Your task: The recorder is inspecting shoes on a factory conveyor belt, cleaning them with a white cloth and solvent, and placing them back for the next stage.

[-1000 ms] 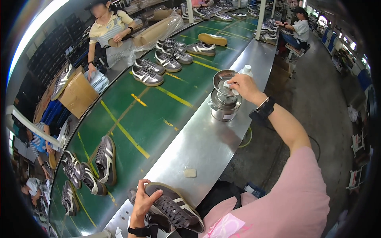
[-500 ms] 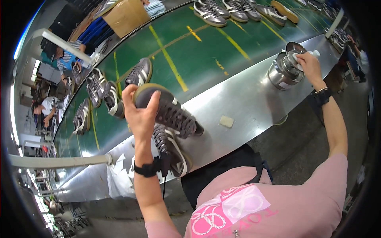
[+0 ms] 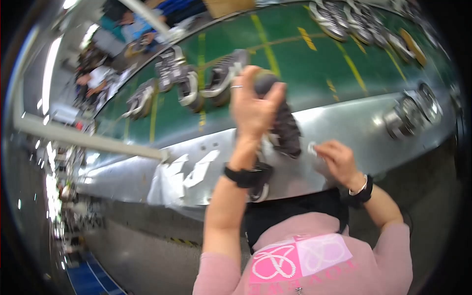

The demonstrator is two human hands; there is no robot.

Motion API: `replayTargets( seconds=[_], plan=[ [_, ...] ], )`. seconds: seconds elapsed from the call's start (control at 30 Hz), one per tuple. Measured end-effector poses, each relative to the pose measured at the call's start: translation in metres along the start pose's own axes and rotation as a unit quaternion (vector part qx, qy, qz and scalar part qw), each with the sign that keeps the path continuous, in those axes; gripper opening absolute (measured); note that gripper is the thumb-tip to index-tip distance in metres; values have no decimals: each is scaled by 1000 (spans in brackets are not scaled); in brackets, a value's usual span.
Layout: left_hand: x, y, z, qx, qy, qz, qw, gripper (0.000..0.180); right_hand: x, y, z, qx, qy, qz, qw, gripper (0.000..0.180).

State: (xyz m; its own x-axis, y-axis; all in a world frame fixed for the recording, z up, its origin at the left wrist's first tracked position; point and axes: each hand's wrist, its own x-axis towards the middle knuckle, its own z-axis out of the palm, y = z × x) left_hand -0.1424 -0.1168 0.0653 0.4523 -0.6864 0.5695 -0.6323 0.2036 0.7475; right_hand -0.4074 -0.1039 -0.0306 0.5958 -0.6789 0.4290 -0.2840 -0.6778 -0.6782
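My left hand [image 3: 253, 110] is wrapped round the toe of a dark grey sneaker [image 3: 286, 132] and holds it raised above the metal ledge. The sneaker's laces point down toward the ledge. My right hand [image 3: 339, 161] pinches a small white piece [image 3: 311, 148] just right of the sneaker, apart from it; blur hides what kind it is. A second sneaker [image 3: 261, 184] stands on the ledge under my left wrist, partly covered by the arm. Farther right on the ledge is a metal pot [image 3: 404, 118] with its round lid [image 3: 430, 104] tipped back.
Beyond the ledge runs a green conveyor belt [image 3: 290, 61] with yellow lines. Several sneakers [image 3: 189, 88] stand on it at left, more sneakers [image 3: 330, 20] at far right. White sheets [image 3: 172, 179] hang over the ledge by a white bar [image 3: 93, 140]. People [image 3: 98, 78] work at far left.
My right hand has come from the metal pot leftward to beside the held sneaker, bringing the white piece. The whole view has shifted, so the pot now appears farther right. My left hand keeps the sneaker.
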Motion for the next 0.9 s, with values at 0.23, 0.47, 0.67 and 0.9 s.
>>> replayTargets(
  seconds=[0.23,0.47,0.67,0.9],
  plan=[
    [-8,13,8,15,-3,-10,1000,51,10,17,117,-111,-35,-7,993,10],
    [-24,13,17,54,50,41,996,60,12,16,95,-185,-180,5,966,32],
    [-27,13,28,27,10,88,996,62,21,20,118,72,-83,76,991,44],
    [-20,13,13,54,66,2,996,60,34,-18,84,-155,-295,77,940,38]
  ],
)
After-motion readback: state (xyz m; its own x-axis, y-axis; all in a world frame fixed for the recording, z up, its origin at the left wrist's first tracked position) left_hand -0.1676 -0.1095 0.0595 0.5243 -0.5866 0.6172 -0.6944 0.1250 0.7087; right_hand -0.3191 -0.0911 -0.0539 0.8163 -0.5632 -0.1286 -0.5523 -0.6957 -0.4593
